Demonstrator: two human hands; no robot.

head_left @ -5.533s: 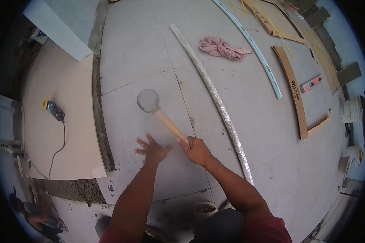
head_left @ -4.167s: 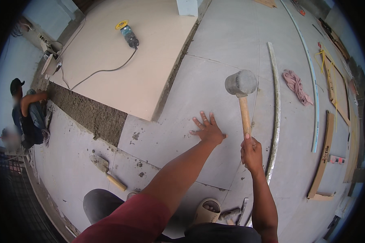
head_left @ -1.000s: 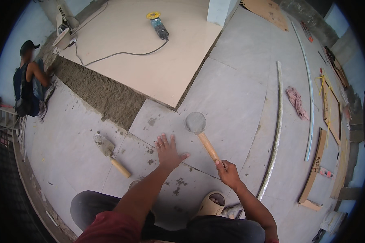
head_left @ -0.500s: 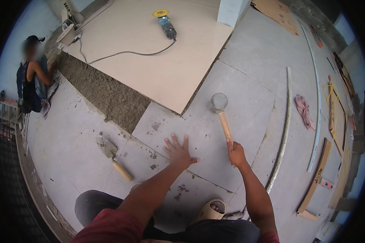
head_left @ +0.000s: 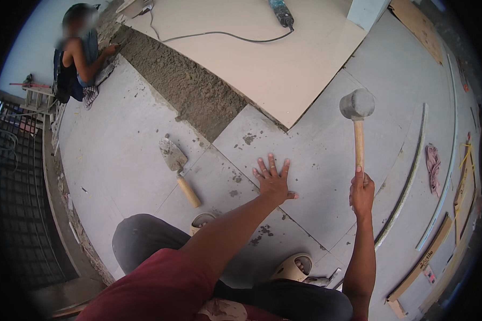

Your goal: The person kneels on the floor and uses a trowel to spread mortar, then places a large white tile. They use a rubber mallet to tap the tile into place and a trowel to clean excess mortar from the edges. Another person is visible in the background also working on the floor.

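Note:
My right hand is wrapped round the wooden handle of a rubber mallet. The mallet's grey head is at the far end, over the grey floor tile. My left hand lies on that tile with its fingers spread, near the joint with the nearer tile. To the left of it a pointing trowel with a wooden handle rests on the floor, its blade smeared with mortar. Beyond the tile's far left edge runs a strip of rough grey mortar.
A large beige tile sheet lies ahead, bearing an angle grinder with its cord. A person crouches at the far left by the mortar. Long straight bars, a pink rag and cardboard lie at the right.
The view has turned left, so the scene sits further right. My right hand has raised the mallet head, which now shows side-on. My left hand stays spread on the tile.

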